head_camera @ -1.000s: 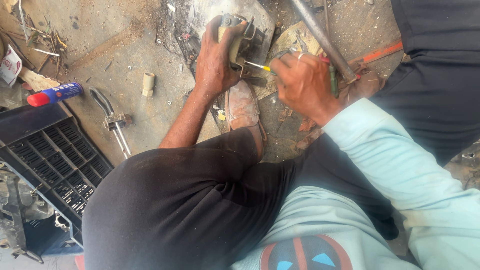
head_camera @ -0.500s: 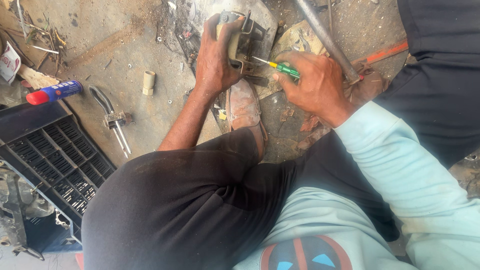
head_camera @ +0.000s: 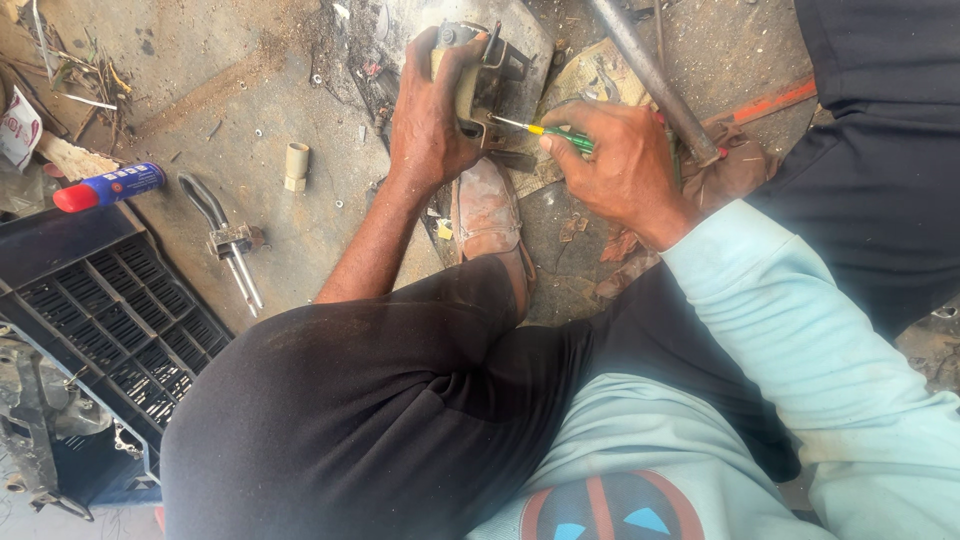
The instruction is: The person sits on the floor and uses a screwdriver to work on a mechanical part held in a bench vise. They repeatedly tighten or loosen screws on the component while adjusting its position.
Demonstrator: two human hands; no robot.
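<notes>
My left hand grips a small grimy metal part at the top centre, holding it upright on the dirty concrete floor. My right hand holds a screwdriver with a green and yellow handle; its thin shaft points left and its tip touches the side of the metal part. Both hands work just beyond my brown shoe and bent knee in black trousers.
A long metal rod slants past my right hand. On the floor to the left lie a blue spray can with a red cap, pliers and a short beige tube. A black plastic grille fills the lower left.
My right hand has turned and shifted so the screwdriver handle shows, and its tip has come against the metal part. My left hand has kept its grip.
</notes>
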